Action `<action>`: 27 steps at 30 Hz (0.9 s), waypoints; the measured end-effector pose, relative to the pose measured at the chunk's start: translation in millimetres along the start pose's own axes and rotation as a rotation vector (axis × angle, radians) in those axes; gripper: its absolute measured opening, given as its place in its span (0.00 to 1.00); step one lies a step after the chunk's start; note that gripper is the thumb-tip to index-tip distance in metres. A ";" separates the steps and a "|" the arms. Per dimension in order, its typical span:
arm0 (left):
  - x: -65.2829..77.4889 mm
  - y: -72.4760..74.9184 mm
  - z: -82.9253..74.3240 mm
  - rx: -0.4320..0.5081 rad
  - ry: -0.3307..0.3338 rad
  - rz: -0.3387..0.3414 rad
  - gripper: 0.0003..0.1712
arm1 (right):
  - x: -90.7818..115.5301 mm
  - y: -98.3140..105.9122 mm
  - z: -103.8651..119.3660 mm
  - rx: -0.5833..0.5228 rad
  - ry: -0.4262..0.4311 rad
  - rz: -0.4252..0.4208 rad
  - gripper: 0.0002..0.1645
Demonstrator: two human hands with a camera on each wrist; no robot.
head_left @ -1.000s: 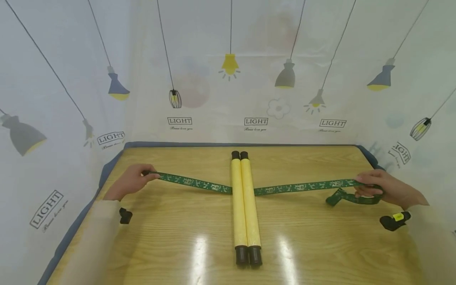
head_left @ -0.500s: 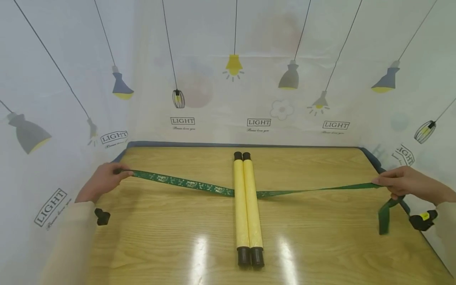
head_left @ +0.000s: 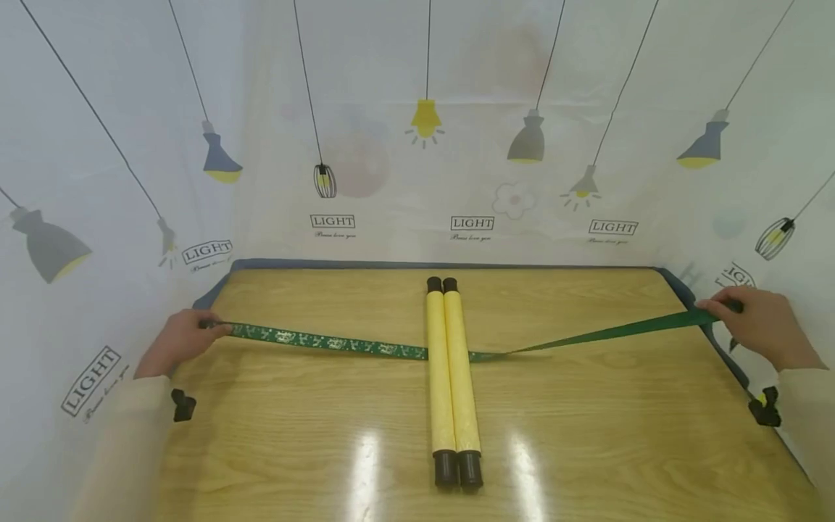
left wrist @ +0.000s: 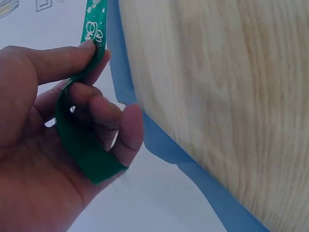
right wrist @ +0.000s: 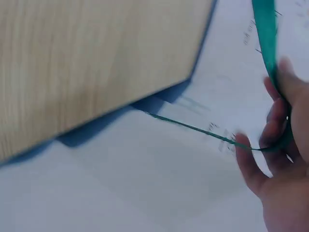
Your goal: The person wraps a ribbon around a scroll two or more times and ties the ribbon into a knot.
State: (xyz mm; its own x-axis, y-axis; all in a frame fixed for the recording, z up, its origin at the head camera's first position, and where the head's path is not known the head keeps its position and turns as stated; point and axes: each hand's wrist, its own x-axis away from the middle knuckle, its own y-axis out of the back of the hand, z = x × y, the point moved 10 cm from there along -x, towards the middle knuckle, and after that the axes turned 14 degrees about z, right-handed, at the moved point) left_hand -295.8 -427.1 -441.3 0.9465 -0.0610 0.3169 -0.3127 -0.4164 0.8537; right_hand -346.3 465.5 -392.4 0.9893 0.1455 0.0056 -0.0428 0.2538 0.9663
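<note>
Two yellow rolls [head_left: 450,377] with black end caps lie side by side down the middle of the table. A green ribbon [head_left: 335,345] with a pale gold print runs beneath both of them and out to either side. At the left, my left hand [head_left: 185,337] pinches it between thumb and index finger; in the left wrist view the ribbon's cut end [left wrist: 96,164] curls inside the palm. My right hand [head_left: 759,322] pinches the other side, raised past the table's right edge. That stretch is twisted, plain face showing, and a loose tail [right wrist: 193,127] trails from the fingers in the right wrist view.
The wooden table [head_left: 313,435] has a blue border [head_left: 443,264] along its back and sides. White sheeting [head_left: 391,159] printed with hanging lamps surrounds it on three sides. A black wrist mount [head_left: 183,404] shows below the left hand.
Both hands have moved apart, drawing out the ribbon on each side. In the last half second the right hand has risen and turned, and the left has dropped slightly. The rolls stay put.
</note>
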 end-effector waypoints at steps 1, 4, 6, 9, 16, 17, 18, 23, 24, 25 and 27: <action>-0.1 -3.3 1.2 0.000 0.010 0.016 0.24 | -2.1 -2.6 1.4 -0.003 0.005 -0.020 0.32; 0.7 -16.0 3.0 -0.008 0.051 0.074 0.29 | -7.9 -11.1 8.6 -0.030 0.038 -0.037 0.33; 2.6 -22.2 0.8 -0.028 0.081 0.089 0.33 | -10.0 -21.0 12.5 -0.067 0.035 0.015 0.37; 5.3 -25.0 -11.2 -0.068 0.076 0.048 0.39 | -9.6 -36.8 19.2 -0.116 0.018 0.114 0.42; 7.8 -33.2 -66.0 -0.035 -0.020 -0.053 0.36 | -7.2 -56.7 44.0 -0.127 0.007 0.209 0.47; 6.1 -37.2 -73.9 -0.030 -0.029 -0.049 0.35 | -7.7 -58.6 48.7 -0.125 0.012 0.219 0.47; 4.0 -41.6 -81.7 -0.026 -0.034 -0.042 0.34 | -8.3 -60.6 54.0 -0.120 0.016 0.230 0.47; -9.6 -73.0 -115.2 0.029 -0.012 0.066 0.32 | -10.6 -73.3 82.9 -0.104 0.030 0.289 0.47; -12.0 -79.5 -121.7 0.037 -0.007 0.083 0.32 | -10.5 -75.6 89.2 -0.098 0.032 0.294 0.46; -14.3 -86.4 -127.9 0.046 -0.004 0.103 0.33 | -10.2 -78.3 95.3 -0.092 0.033 0.301 0.45; -18.2 -98.6 -139.6 0.048 0.002 0.131 0.33 | -9.6 -82.6 108.3 -0.085 0.043 0.310 0.43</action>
State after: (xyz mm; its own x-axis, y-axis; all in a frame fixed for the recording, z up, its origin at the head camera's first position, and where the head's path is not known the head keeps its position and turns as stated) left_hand -293.3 -258.2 -473.6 0.8976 -0.1156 0.4254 -0.4293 -0.4482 0.7841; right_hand -337.2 339.6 -444.4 0.9207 0.2680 0.2838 -0.3546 0.2701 0.8952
